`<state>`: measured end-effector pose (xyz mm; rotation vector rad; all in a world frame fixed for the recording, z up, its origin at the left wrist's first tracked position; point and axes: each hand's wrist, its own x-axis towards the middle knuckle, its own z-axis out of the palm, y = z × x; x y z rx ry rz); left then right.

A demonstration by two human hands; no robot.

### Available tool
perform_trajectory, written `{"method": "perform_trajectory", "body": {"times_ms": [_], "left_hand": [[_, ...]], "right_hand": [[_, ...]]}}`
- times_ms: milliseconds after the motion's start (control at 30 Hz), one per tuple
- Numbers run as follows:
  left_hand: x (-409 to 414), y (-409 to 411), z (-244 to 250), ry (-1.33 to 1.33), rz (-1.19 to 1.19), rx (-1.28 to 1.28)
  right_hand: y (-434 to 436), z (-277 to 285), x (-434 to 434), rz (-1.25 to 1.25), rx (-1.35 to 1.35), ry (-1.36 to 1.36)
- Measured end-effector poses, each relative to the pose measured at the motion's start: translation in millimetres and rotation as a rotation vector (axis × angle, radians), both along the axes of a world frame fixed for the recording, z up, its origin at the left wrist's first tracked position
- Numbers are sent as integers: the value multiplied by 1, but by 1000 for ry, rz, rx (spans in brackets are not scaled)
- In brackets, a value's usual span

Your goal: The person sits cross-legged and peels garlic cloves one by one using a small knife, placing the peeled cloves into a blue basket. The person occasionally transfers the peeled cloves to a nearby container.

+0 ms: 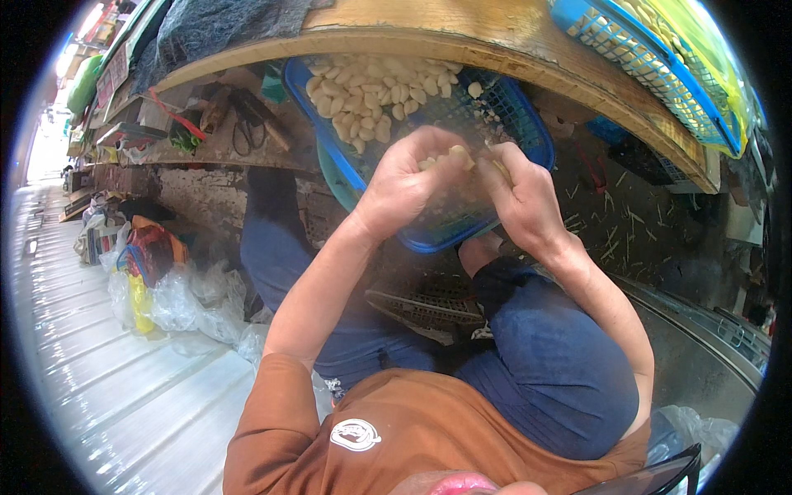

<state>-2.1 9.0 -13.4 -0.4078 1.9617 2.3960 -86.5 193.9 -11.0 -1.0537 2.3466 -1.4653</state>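
A blue plastic basket point(427, 242) sits in front of my knees, partly under a wooden tabletop. Peeled garlic cloves point(365, 99) are heaped at its far left, and small crumbs of skin or trimmings point(489, 117) lie at its right. My left hand point(405, 179) is above the basket with pale garlic cloves point(458, 158) between thumb and fingers. Close beside it, my right hand point(526, 195) is curled, its fingertips pinching a small yellowish piece point(502, 173) that I cannot make out clearly. Both hands partly hide the basket's middle.
The wooden tabletop's edge point(396, 42) curves above the basket. On it, at the right, stands another blue basket point(643, 43) of cloves beside a yellow bag. Scissors point(247, 137) lie on a low shelf at the left. Clear plastic bags point(198, 300) lie by my left leg.
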Motion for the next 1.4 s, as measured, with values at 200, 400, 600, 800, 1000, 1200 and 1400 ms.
{"method": "perform_trajectory", "body": {"times_ms": [200, 400, 600, 800, 1000, 1200, 1400], "left_hand": [[0, -2, -1, 1, 36, -61], [-1, 1, 1, -40, 88, -105], [-1, 1, 2, -63, 109, -175], [-2, 2, 5, -76, 122, -170], [1, -3, 10, -133, 92, 65], [-26, -17, 19, 12, -51, 377], [-70, -28, 31, 28, -73, 352]], "right_hand": [[5, 5, -6, 3, 130, 464], [8, 8, -5, 38, 255, 637], [7, 3, -5, 39, 287, 690], [8, -5, -9, -31, 321, 617], [12, -13, -17, -118, 229, 380], [12, -14, -21, -169, 121, 177], [13, -10, -23, -175, 85, 71]]}}
